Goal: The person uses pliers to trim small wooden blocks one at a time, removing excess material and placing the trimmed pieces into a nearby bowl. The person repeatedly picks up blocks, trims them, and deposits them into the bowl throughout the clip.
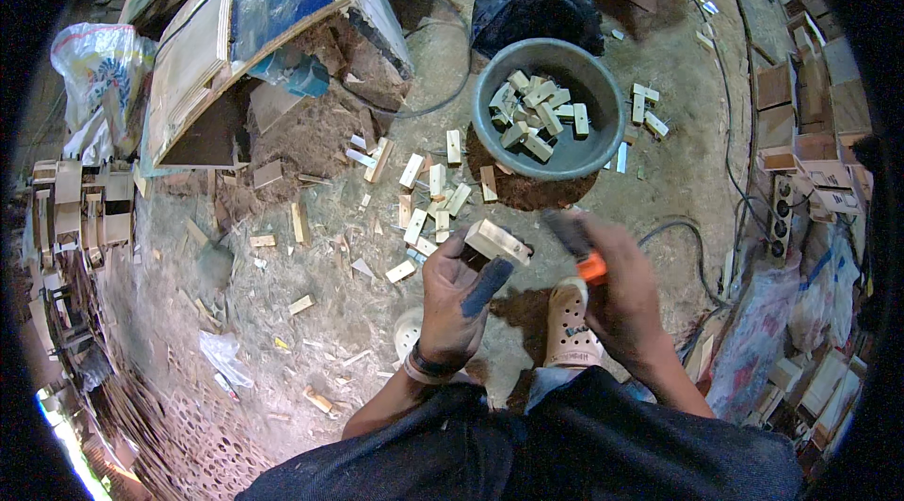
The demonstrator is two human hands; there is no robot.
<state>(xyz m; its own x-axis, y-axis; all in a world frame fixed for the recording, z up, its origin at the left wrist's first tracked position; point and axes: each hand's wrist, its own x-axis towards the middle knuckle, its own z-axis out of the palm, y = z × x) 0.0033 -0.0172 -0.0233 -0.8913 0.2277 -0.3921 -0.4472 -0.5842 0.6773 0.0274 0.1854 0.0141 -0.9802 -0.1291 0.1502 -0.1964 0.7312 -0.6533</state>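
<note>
My left hand (450,305) is closed around a small pale wooden block (498,242), with a dark blue wrap on the thumb. To its right my right hand (617,289) grips a hand tool (571,235) with a dark body and an orange part; motion smears it, so its exact kind is unclear. The tool is apart from the block. Beyond both hands, a grey basin (603,87) holds several similar blocks (541,110), some with a small dark hole. More loose blocks (437,181) lie scattered on the floor left of the basin.
A wood-and-blue-panel box (282,2) leans at the far left over sawdust. Behind the basin sits a black bag (537,16). A cable (692,233) curls across the right side near a power strip (781,214). Shoes (569,327) stand below my hands; wood scraps litter the floor.
</note>
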